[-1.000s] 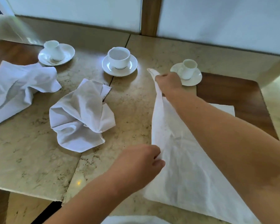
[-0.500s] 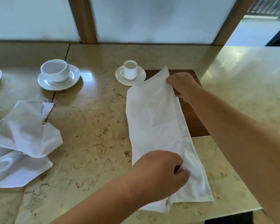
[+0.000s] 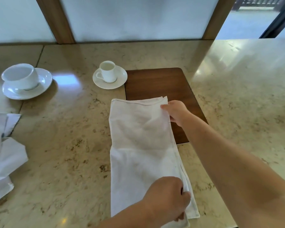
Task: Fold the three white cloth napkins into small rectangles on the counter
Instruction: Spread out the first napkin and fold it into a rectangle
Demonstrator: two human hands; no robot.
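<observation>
Napkin [image 3: 143, 145] lay folded in a long strip on the desk [image 3: 64, 153], its far end over the wooden inset [image 3: 163, 83]. Your right hand [image 3: 176, 112] pinched its far right corner; your left hand [image 3: 166, 198] gripped the near right edge. No writing was readable.

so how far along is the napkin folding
Early. One napkin lies folded into a long strip, not yet a small rectangle. The right hand pinches its far corner, the left hand its near edge. A crumpled napkin at left is unfolded; the third is out of view.
</observation>
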